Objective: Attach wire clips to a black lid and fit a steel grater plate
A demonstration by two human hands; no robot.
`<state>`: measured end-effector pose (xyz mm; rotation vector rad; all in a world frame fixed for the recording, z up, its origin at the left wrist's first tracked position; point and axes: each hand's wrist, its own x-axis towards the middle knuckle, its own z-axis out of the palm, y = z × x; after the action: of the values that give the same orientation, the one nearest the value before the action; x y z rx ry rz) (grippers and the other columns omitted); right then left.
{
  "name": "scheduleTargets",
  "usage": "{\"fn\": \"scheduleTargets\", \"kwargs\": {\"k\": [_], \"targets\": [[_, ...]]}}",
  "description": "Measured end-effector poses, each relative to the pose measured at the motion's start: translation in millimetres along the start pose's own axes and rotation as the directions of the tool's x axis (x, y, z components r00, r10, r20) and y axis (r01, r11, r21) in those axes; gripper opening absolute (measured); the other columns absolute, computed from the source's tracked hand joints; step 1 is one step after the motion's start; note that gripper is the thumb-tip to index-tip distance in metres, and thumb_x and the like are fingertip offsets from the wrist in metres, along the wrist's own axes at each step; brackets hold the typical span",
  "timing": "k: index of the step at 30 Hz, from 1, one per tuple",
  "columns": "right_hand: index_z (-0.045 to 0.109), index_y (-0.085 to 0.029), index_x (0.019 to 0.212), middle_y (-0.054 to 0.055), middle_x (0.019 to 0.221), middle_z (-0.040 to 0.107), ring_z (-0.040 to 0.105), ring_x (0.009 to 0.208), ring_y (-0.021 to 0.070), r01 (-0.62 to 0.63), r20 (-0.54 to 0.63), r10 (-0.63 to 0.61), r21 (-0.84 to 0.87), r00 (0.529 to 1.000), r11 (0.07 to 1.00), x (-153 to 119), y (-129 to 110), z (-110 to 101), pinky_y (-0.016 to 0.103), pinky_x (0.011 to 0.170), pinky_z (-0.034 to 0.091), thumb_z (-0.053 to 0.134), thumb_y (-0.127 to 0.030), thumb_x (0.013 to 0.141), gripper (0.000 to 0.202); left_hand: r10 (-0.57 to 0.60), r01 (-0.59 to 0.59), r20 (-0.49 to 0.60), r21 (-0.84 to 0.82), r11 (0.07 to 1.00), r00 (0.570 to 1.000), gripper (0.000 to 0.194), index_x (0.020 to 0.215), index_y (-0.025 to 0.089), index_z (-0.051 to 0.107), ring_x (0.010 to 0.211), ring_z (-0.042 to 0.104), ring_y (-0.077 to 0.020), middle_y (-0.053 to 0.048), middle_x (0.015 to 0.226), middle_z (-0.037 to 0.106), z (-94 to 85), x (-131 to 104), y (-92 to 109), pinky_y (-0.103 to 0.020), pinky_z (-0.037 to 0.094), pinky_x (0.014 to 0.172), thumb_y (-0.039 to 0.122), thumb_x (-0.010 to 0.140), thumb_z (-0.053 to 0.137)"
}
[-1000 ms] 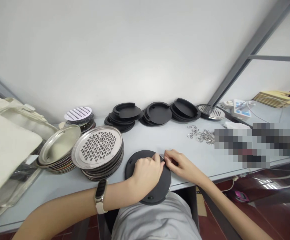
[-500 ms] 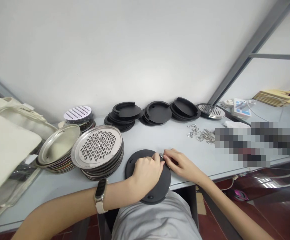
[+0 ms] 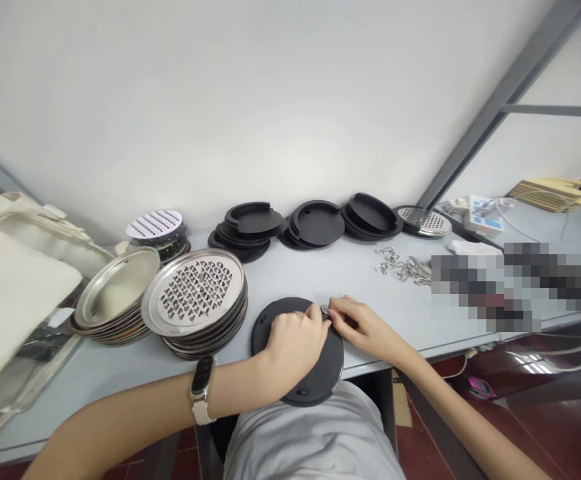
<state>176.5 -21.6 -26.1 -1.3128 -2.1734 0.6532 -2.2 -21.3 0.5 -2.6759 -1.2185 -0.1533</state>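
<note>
A black round disc (image 3: pixel 329 363) with small holes near its rim lies at the table's front edge, against my lap. My left hand (image 3: pixel 297 340) is closed on top of it, fingertips curled at the disc's far right rim. My right hand (image 3: pixel 363 327) meets it there, its thumb and fingers pinched on a small shiny metal clip (image 3: pixel 325 310), mostly hidden by the fingers. To the left of the disc stands a stack of round metal graters (image 3: pixel 197 293) with black undersides. Several loose wire clips (image 3: pixel 413 271) lie on the table to the right.
Stacked black round discs (image 3: pixel 317 223) line the wall. A grater with round holes (image 3: pixel 425 221) lies right of them. Metal rimmed lids or plates (image 3: pixel 117 290) and a white-topped grater stack (image 3: pixel 155 225) stand left, beside a cream bag (image 3: pixel 15 280). A metal post (image 3: pixel 495 120) rises right.
Both hands stay at the disc's rim, with only a very slight shift of the fingers. The view has moved a tiny amount.
</note>
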Motion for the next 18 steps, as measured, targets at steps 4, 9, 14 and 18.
{"fn": "scheduleTargets", "kwargs": {"k": [4, 9, 14, 18], "targets": [[0.033, -0.021, 0.068, -0.003, 0.062, 0.04, 0.04, 0.063, 0.0146, -0.011, -0.007, 0.011, -0.002, 1.0, 1.0, 0.7, -0.1, 0.2, 0.026, 0.062, 0.034, 0.038, -0.018, 0.093, 0.026, 0.008, -0.008, 0.009, 0.009, 1.0, 1.0, 0.024, 0.093, 0.012, 0.053, 0.054, 0.062, -0.0213, -0.005, 0.062, 0.059, 0.7, 0.1, 0.2, -0.025, 0.041, 0.045, 0.032, 0.097, 0.038], [0.033, -0.021, 0.067, -0.004, 0.061, 0.039, 0.04, 0.062, 0.0141, -0.031, -0.014, 0.031, 0.02, 0.999, 0.999, -0.2, 1.9, 0.8, 0.025, 0.06, 0.033, 0.039, -0.019, 0.092, 0.026, 0.0, 0.0, -0.002, -0.024, 1.0, 1.0, 0.025, 0.093, 0.013, 0.053, 0.055, 0.063, -0.0213, -0.005, 0.062, 0.06, 2.3, 2.8, -1.1, -0.025, 0.042, 0.047, 0.034, 0.096, 0.039], [0.033, -0.021, 0.067, -0.004, 0.061, 0.039, 0.039, 0.06, 0.0134, -0.048, -0.021, 0.048, 0.031, 0.999, 0.998, -0.5, 1.8, 0.5, 0.026, 0.059, 0.033, 0.04, -0.02, 0.093, 0.027, -0.029, 0.032, 0.047, -0.079, 0.996, 0.998, 0.026, 0.096, 0.013, 0.053, 0.058, 0.064, -0.0229, -0.006, 0.065, 0.063, -1.0, 5.5, -1.7, -0.027, 0.045, 0.05, 0.037, 0.095, 0.042], [0.033, -0.021, 0.067, -0.004, 0.061, 0.038, 0.039, 0.06, 0.0133, -0.052, -0.024, 0.053, 0.024, 0.998, 0.998, -0.6, 1.5, 0.2, 0.026, 0.058, 0.033, 0.04, -0.018, 0.091, 0.026, -0.042, 0.047, 0.067, -0.084, 0.995, 0.997, 0.026, 0.096, 0.013, 0.054, 0.06, 0.065, -0.0236, -0.007, 0.067, 0.063, -4.6, 6.2, -1.7, -0.028, 0.046, 0.051, 0.036, 0.095, 0.043]]}}
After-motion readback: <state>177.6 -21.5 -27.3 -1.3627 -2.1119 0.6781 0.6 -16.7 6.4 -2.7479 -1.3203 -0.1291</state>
